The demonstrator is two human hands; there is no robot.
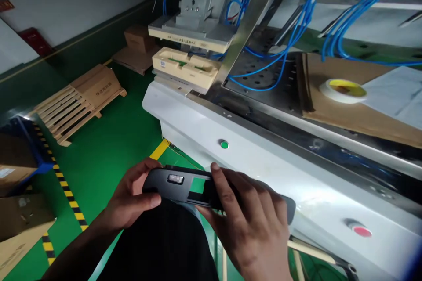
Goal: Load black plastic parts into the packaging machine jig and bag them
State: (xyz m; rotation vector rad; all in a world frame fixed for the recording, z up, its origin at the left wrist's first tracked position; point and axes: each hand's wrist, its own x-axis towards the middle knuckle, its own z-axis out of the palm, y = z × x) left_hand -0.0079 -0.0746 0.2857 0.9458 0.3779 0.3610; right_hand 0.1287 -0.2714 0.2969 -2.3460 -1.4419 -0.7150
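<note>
Both my hands hold a flat black plastic part [180,184] with a small silver inset and a rectangular window, just in front of a white machine housing [263,162]. My left hand [132,197] grips its left end, thumb on the near edge. My right hand [247,215] covers its right end, fingers laid over the top. A cream-coloured fixture block [186,68] with a green recess sits on the machine under a grey press head [194,17].
A green button [224,144] and a red button [361,230] sit on the housing front. Blue hoses [296,30] hang over a perforated plate. A tape roll [343,90] lies on cardboard at right. Wooden pallets and cartons [82,99] stand on the green floor at left.
</note>
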